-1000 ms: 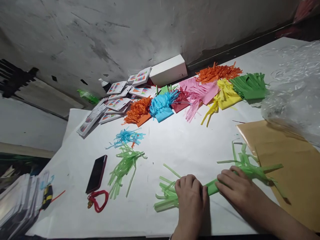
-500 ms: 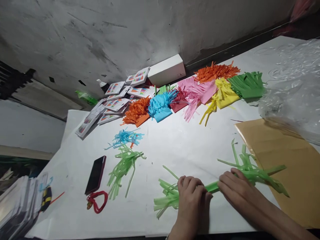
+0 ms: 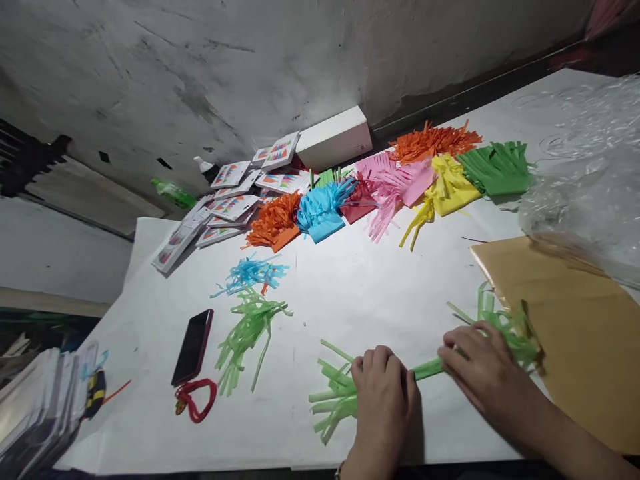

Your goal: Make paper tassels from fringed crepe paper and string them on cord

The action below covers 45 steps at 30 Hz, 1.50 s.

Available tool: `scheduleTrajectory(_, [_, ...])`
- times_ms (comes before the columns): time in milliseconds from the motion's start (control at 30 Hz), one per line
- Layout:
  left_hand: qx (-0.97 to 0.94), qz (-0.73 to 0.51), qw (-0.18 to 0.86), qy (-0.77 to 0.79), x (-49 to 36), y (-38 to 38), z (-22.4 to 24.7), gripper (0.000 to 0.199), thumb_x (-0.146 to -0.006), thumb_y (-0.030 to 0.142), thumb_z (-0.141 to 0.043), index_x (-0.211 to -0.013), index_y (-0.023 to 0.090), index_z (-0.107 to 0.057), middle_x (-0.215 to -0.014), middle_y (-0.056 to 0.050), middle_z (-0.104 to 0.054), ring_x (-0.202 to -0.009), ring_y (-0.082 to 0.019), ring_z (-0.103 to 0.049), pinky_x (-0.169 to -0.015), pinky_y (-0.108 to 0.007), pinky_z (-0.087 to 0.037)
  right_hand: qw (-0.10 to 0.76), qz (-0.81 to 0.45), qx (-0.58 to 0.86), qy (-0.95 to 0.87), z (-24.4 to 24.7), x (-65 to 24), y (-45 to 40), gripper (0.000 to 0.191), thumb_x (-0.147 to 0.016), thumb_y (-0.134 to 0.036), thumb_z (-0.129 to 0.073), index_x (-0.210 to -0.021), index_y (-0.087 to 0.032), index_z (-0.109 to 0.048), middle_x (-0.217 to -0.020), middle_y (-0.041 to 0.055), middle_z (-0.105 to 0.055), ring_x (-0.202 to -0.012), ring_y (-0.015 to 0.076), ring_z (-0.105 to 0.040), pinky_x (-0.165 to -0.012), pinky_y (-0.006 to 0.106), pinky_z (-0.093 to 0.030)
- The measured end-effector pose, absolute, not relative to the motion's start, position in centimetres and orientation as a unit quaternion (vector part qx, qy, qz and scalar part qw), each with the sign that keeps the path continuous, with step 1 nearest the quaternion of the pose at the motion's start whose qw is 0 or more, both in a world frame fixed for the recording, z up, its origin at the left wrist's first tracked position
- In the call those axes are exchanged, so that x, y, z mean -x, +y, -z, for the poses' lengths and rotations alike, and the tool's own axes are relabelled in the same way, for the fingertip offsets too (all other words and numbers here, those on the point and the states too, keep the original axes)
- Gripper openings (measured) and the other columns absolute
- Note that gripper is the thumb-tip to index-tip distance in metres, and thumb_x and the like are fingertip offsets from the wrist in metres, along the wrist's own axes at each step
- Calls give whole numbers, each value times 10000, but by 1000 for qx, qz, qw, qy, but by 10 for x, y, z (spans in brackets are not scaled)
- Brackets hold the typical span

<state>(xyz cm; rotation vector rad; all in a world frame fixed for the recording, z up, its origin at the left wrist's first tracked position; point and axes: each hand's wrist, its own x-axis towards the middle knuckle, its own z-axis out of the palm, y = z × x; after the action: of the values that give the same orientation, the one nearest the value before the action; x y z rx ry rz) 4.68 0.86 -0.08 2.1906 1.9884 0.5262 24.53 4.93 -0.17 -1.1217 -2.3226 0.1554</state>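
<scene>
A light green fringed paper strip [image 3: 429, 369] lies near the table's front edge, its middle rolled narrow and loose fringe spreading at both ends. My left hand [image 3: 383, 393] is closed on it near the left fringe [image 3: 335, 400]. Closer to the right fringe [image 3: 510, 327], my right hand [image 3: 480, 363] grips the strip with bent fingers. A short twisted stretch shows between the two hands. Another light green tissue bundle [image 3: 247, 337] lies to the left, below a blue shredded bundle [image 3: 255, 273].
Folded fringed papers, including a blue one [image 3: 323, 217] and a yellow one [image 3: 453, 190], line the back beside packets [image 3: 233, 207] and a white box [image 3: 333, 140]. A phone [image 3: 193, 347] lies left; brown paper [image 3: 590, 333] and clear plastic [image 3: 590, 180] are at right.
The middle of the green strip looks narrower, and its right fringe has drawn in and bunched up. My right hand has turned slightly and its fingers have shifted on the strip.
</scene>
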Motion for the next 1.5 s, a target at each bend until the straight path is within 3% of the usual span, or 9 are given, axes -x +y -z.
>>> scheduleTrajectory(133, [-747,-235,73,617,-45,8,0,173,-828,67,-689,-837,232,-637,-896,-6,-636,-853,-220,-569,-911,-448,-337,296,-85,335,-890,5,-240,47,367,-1024,-40,-323,-804,-194,-573,-772,17,-562,-794,205,-505,-951,414,-342])
scheduleTrajectory(300, [-783,-293,62,546,-41,10,7,193,-888,64,-660,-874,256,-671,-878,-1,-646,-850,-205,-556,-954,-451,-327,303,-89,350,-882,9,-236,47,284,-1021,-74,-406,-839,-192,-590,-786,16,-573,-768,207,-489,-874,406,-324])
scheduleTrajectory(567, [-785,-267,64,556,-42,10,17,168,-906,51,-627,-862,212,-602,-897,-14,-652,-868,-221,-558,-911,-433,-349,309,-102,338,-883,11,-235,44,353,-1007,-22,-331,-826,-183,-588,-791,25,-575,-776,204,-490,-906,410,-348])
scheduleTrajectory(800, [-752,-221,144,604,-51,8,-12,160,-924,75,-549,-854,207,-604,-915,-37,-649,-886,-242,-559,-896,-459,-356,323,-111,399,-851,10,-270,32,231,-1012,-52,-445,-997,-202,-619,-936,28,-633,-968,217,-555,-1099,452,-292])
scheduleTrajectory(1033, [-742,-183,133,631,-52,19,-11,146,-844,81,-643,-812,222,-622,-878,-23,-663,-841,-238,-582,-848,-454,-381,276,-94,513,-807,11,-254,34,252,-1010,-160,-424,-803,-211,-558,-785,33,-568,-815,249,-532,-898,487,-336])
scheduleTrajectory(1133, [-777,-208,64,591,-50,21,-6,245,-815,-6,-671,-807,236,-637,-860,12,-688,-856,-219,-598,-969,-511,-338,283,-103,511,-805,11,-254,38,208,-982,-156,-466,-806,-219,-556,-789,24,-579,-802,246,-531,-849,462,-321])
scheduleTrajectory(1267, [-861,-148,-9,486,-50,23,-12,220,-858,8,-682,-821,222,-645,-818,18,-684,-895,-218,-601,-1131,-577,-218,310,-108,458,-826,9,-255,36,299,-930,-26,-416,-903,-239,-624,-875,4,-630,-887,217,-574,-1027,486,-311])
scheduleTrajectory(1367, [-892,-80,-10,444,-54,30,-18,205,-871,13,-663,-776,194,-644,-809,-10,-667,-840,-222,-600,-1064,-535,-356,306,-88,416,-852,9,-250,35,279,-933,-32,-438,-942,-214,-648,-893,23,-646,-938,228,-585,-1105,516,-279])
scheduleTrajectory(1500, [-879,-63,83,465,-56,41,-22,165,-873,35,-665,-783,174,-671,-840,-48,-700,-819,-235,-636,-828,-410,-501,302,-52,387,-870,12,-240,39,284,-978,-38,-411,-919,-173,-654,-837,38,-638,-879,224,-575,-1094,518,-297])
